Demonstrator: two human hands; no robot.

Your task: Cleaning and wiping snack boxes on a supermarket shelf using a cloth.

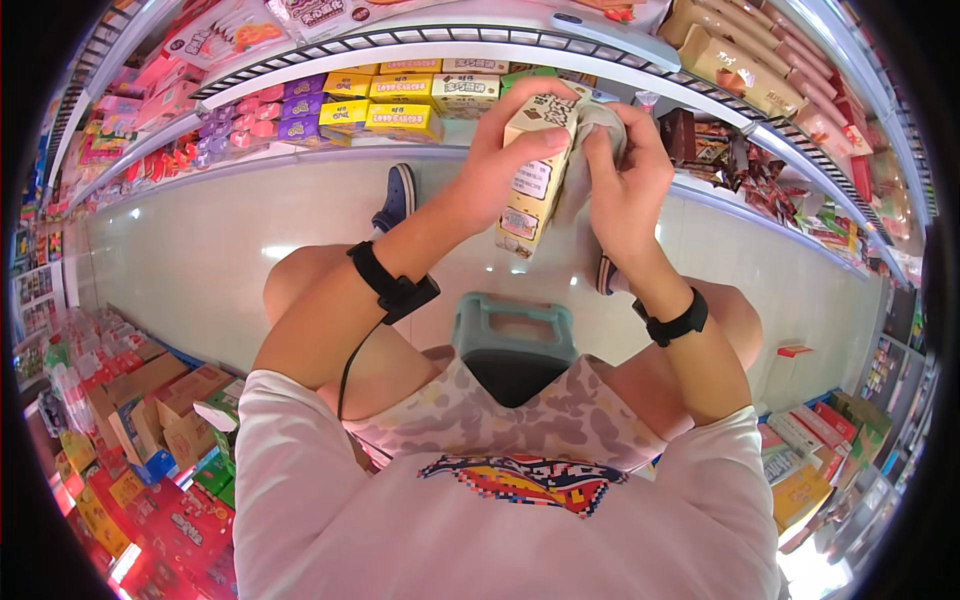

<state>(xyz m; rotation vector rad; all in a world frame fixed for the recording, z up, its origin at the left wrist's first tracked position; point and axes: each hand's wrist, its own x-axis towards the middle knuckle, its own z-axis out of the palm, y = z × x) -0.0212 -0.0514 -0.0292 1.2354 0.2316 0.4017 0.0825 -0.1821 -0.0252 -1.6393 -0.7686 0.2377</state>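
My left hand (504, 154) grips a cream-coloured snack carton (525, 202) by its upper part, with the thumb across the near face. The carton is tilted and its lower end hangs free above the floor. In my right hand (628, 176) is a bunched grey cloth (600, 127), which lies against the right side of the carton. Part of the cloth droops below the fingers. Both hands are in front of the lower shelf (322, 156), where yellow snack boxes (405, 122) and cream boxes (466, 87) stand in stacks.
A phone (615, 41) rests on the upper shelf edge, behind a black wire rail (450, 34). Between my knees is a grey-green plastic stool or case (514, 322). Open cardboard boxes (180, 412) stand behind me at left, more cartons (806, 450) at right. A red packet (795, 350) lies on the floor.
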